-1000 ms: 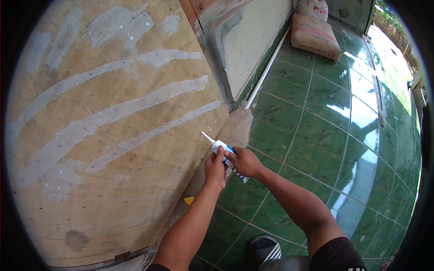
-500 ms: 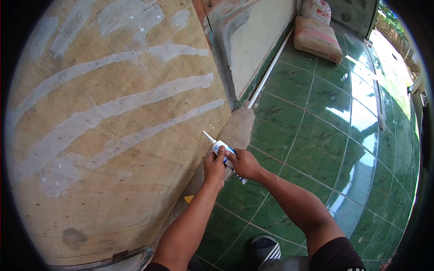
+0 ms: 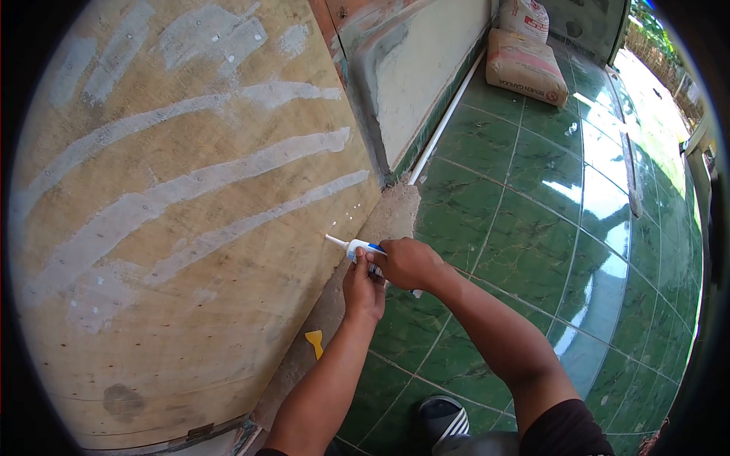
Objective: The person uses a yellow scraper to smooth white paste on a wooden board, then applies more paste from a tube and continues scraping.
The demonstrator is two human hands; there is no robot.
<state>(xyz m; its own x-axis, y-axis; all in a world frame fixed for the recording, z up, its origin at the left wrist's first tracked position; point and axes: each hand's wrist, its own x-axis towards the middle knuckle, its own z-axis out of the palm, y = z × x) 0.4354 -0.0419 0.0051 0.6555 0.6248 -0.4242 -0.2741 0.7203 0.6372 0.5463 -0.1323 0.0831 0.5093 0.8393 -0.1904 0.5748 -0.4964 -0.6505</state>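
Both hands grip a white and blue squeeze tube of sealant [image 3: 353, 248], its long thin nozzle pointing left at the plywood panel [image 3: 251, 304]. My left hand [image 3: 364, 291] wraps the tube from below, with the thumb on it near the nozzle end. From the right, my right hand [image 3: 411, 263] closes over the tube's body, hiding most of it; the tail end shows beneath. Small white dabs [image 3: 351, 213] dot the panel just above the nozzle tip. Several broad strips of pale filler [image 3: 190, 182] run across the wood.
A yellow scraper [image 3: 315, 343] lies by the panel's lower edge, left of my forearm. Green floor tiles [image 3: 525, 220] spread to the right. A white pipe [image 3: 449, 118] runs along the wall, toward cement sacks [image 3: 526, 67] at the back. A striped sandal [image 3: 445, 418] is below.
The tube's nozzle has swung lower and left, so the tube lies flatter. My right hand has turned further over its body. More of the yellow scraper shows.
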